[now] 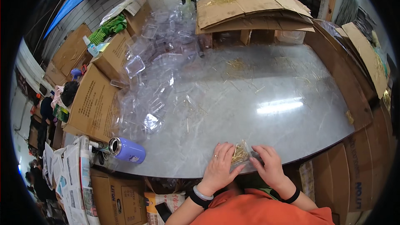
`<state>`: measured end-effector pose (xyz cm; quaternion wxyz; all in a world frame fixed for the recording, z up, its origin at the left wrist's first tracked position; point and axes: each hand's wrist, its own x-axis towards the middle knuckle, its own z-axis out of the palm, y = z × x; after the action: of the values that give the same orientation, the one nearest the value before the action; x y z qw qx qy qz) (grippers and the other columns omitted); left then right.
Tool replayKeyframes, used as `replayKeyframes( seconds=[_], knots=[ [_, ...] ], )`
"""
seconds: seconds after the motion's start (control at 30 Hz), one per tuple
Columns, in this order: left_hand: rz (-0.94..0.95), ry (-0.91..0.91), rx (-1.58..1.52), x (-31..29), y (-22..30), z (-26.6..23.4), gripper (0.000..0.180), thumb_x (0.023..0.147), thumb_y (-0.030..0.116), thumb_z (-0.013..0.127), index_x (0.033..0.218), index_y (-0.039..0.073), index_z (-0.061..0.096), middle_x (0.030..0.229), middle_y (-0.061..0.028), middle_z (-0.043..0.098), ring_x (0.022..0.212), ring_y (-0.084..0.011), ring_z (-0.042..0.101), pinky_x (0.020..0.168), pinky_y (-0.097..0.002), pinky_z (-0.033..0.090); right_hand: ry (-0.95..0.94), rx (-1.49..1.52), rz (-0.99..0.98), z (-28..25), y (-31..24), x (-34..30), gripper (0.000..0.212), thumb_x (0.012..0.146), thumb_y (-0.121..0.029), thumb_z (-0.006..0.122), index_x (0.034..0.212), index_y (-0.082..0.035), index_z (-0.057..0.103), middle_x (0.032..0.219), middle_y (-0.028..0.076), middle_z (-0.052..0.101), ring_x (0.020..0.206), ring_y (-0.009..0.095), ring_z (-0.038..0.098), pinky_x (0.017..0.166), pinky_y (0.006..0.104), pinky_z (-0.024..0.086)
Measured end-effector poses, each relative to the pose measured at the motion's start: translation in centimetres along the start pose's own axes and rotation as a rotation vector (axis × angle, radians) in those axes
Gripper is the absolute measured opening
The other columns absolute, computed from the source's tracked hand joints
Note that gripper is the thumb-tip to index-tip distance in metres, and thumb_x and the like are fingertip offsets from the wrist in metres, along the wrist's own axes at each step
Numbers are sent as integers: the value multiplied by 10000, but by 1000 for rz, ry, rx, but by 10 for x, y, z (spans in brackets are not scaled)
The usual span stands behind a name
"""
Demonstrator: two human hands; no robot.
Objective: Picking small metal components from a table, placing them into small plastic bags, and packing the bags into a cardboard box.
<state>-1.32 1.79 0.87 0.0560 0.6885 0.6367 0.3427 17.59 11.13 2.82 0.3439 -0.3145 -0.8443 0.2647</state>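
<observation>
I see a small clear box (pixel 240 153) of gold straw at the table's (pixel 233 112) near edge, right between two hands. Its long way seems to run from the person toward the far side, leaning a bit right; I can't tell which end is front. The left hand (pixel 220 164) is half curled against its side, maybe gripping, I can't tell. The right hand (pixel 270 166) is half open beside it, thumb spread.
</observation>
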Motion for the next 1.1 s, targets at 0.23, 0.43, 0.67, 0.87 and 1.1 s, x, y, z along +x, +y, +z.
replayKeyframes(
  seconds=[0.23,0.43,0.67,0.87,1.1],
  knots=[
    [11,-13,-63,0,1,-5,629,881,277,755,1350,-42,484,1355,-211,480,1308,-420,452,1174,-554,333,-165,145,201,-9,10,15,149,924,-164,706,905,-18,682,760,138,636,698,308,620,658,400,502],
    [20,-7,-91,0,-1,-3,639,861,262,772,1351,-35,488,1355,-209,486,1299,-419,468,1171,-546,345,-393,403,386,-6,9,13,189,966,-204,674,976,-19,709,791,151,676,681,237,612,654,342,494],
    [14,12,-85,1,0,-5,643,858,281,785,1341,-31,499,1346,-207,505,1283,-428,491,1158,-554,355,-258,174,417,-16,3,13,250,905,-270,749,942,-23,736,741,138,707,618,233,671,584,355,516],
    [7,-15,-89,1,0,-5,653,854,280,783,1349,-34,495,1343,-205,501,1283,-425,486,1163,-550,350,-289,236,500,-18,4,14,184,907,-186,724,966,-12,709,807,148,718,708,276,700,648,371,536],
    [-3,-22,-106,0,-3,-7,657,854,265,782,1364,-26,487,1351,-202,492,1302,-423,471,1173,-550,339,-419,39,-24,-39,16,40,52,898,-12,660,946,-29,647,956,119,613,880,312,630,779,369,516]
  ],
)
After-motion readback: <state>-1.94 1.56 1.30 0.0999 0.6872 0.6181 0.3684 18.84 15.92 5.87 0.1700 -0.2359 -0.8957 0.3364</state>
